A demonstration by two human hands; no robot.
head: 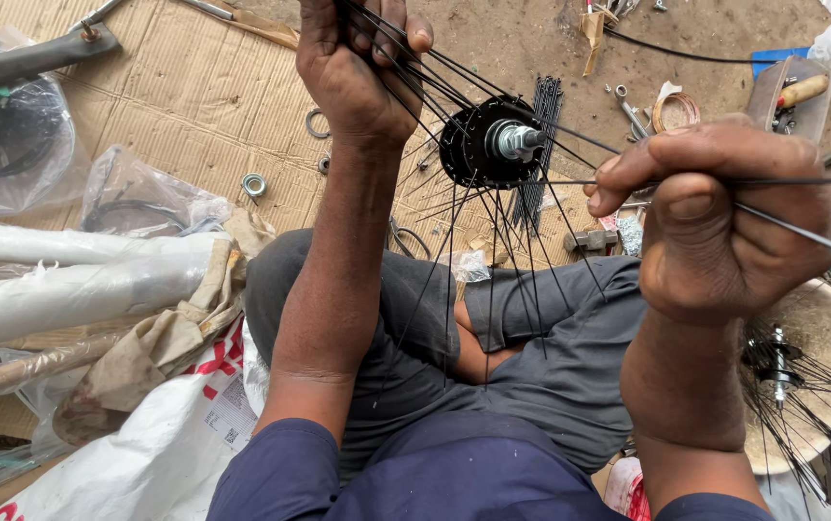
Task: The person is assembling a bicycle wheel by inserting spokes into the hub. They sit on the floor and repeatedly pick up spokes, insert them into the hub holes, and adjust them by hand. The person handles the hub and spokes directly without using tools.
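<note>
Right hand (724,232) pinches spokes (802,232); left hand (353,68) bunches others.

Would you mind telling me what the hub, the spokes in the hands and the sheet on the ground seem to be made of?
Hub: likely metal, black-coated, with a shiny bare steel-looking axle end.
Spokes: thin, straight, dark wire, probably coated steel.
Sheet: corrugated cardboard, tan, ribbed and creased.
</note>
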